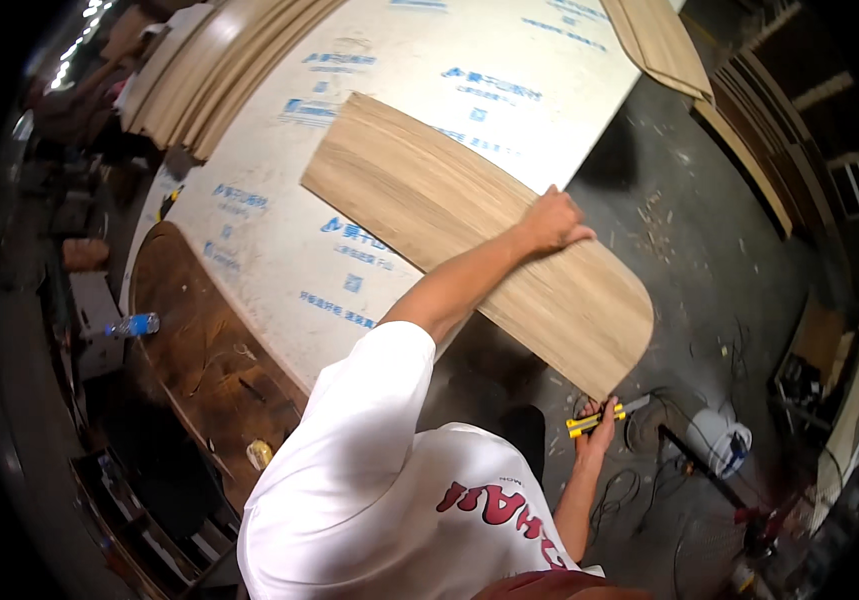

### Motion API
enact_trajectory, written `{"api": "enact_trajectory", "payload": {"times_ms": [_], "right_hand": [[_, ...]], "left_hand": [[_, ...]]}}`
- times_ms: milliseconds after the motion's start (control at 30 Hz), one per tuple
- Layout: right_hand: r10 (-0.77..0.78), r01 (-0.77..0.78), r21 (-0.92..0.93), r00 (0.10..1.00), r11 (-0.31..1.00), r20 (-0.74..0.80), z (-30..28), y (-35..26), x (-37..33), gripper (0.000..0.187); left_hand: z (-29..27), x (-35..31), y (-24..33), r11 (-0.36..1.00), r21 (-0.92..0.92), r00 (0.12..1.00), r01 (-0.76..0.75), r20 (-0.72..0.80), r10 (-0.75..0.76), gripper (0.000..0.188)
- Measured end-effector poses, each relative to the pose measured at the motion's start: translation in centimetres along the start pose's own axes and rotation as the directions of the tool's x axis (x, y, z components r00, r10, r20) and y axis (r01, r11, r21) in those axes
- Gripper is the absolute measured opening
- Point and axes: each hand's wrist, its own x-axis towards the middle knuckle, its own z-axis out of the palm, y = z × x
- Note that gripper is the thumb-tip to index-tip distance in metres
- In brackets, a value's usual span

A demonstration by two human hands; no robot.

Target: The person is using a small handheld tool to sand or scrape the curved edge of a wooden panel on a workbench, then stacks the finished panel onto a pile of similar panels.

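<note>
The right hand [601, 432] wraps its fingers round a yellow-and-black utility knife [581, 426]; just beside them, a slip might gouge the tan, round-cornered wood-grain board [429, 190]. The left hand [554, 222] clamps fingers over its far edge; loosened, it could tip off the white blue-printed panel [509, 40] beyond.

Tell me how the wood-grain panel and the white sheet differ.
The panel is tan and grained; the sheet is white, printed in blue. The panel is smaller than the sheet. The panel has the left hand on it; the sheet is partly hidden by the panel. Both are flat.
</note>
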Motion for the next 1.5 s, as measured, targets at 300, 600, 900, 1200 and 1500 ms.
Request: {"api": "enact_trajectory", "payload": {"times_ms": [300, 600, 900, 1200, 1500], "right_hand": [[-0.162, 0.193, -0.253, 0.977, 0.948, 0.137, 8.4, -1.8, 3.5, 0.028], [-0.086, 0.18, -0.407, 0.967, 0.895, 0.239, 8.6, 0.6, 4.7, 0.044], [-0.574, 0.804, -0.595, 0.489, 0.004, 0.657, 10.2, -0.1, -0.6, 0.056], [-0.719, 0.647, -0.726, 0.387, -0.235, 0.578, 8.9, 1.3, -0.5, 0.042], [-0.799, 0.594, -0.793, 0.406, -0.139, 0.444, 9.7, 2.3, -0.8, 0.034]], "left_hand": [[3.6, -6.3, -2.3, 0.921, 0.175, 0.929, 0.347, -0.201, -0.312, 0.052], [6.0, -6.8, -5.2, 0.749, 0.211, 0.77, 0.628, -0.307, -0.559, 0.077], [3.7, -6.0, -3.8, 0.651, 0.322, 0.722, 0.687, -0.201, -0.662, 0.087], [3.1, -5.7, -2.7, 0.722, 0.476, 0.841, 0.502, -0.074, -0.536, 0.061], [4.2, -5.3, -4.9, 0.725, 0.501, 0.871, 0.472, -0.142, -0.469, 0.063]]}}
